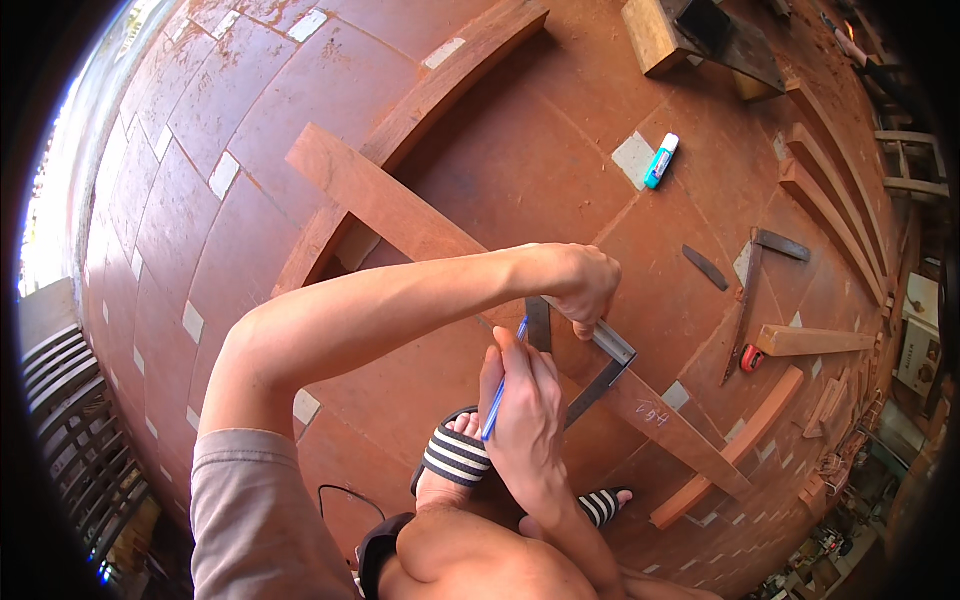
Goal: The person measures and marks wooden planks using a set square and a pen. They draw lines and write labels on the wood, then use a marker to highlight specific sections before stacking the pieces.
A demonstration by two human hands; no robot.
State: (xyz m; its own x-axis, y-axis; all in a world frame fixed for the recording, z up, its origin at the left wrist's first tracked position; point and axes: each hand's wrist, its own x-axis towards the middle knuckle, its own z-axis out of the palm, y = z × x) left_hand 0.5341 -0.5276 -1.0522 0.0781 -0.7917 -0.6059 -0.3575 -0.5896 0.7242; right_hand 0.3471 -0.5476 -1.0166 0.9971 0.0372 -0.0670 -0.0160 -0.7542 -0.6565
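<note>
My left hand (580,285) reaches across from the left with bent fingers closed on the metal stock of a try square (618,347). The square lies on a long reddish wooden board (400,215), its dark blade crossing the board toward me. Below it, my right hand (525,400) grips a blue pen (492,410), whose tip points up toward the board. Near that tip, a dark flat metal strip (538,325) lies on the board, partly hidden by my left hand; I cannot make out what it belongs to. Pale handwritten marks show on the board's right part.
Curved wooden pieces (450,80) (730,450) lie under the board's ends. A teal tube with white cap (661,162), an L-shaped tool (748,290), and a red tape measure (752,357) lie on the tiled floor. More curved timbers (830,205) are at right; a slatted bench (70,410) stands left.
</note>
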